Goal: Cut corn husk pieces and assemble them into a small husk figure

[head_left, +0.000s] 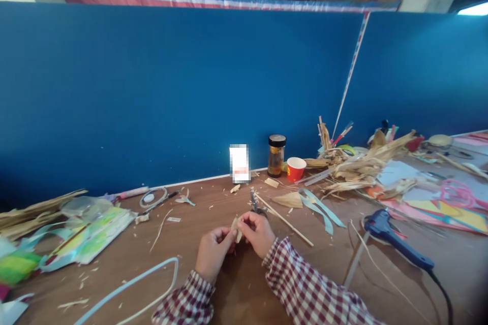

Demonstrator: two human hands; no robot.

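Note:
My left hand and my right hand meet just above the brown table, fingers closed. Between their fingertips is a small pale piece of dried husk, pinched from both sides. Fingers hide part of this piece. Just beyond my right hand lie dark-handled scissors, their handles partly covered by the hand. A thin pale stick slants away to the right of them. Beside it rest a flat piece of dried husk and light-blue ribbon strips.
A blue glue gun with a black cord lies at right. A lidded jar and red paper cup stand near the blue partition. Dried husks pile up at back right. A bent blue-white strip lies front left.

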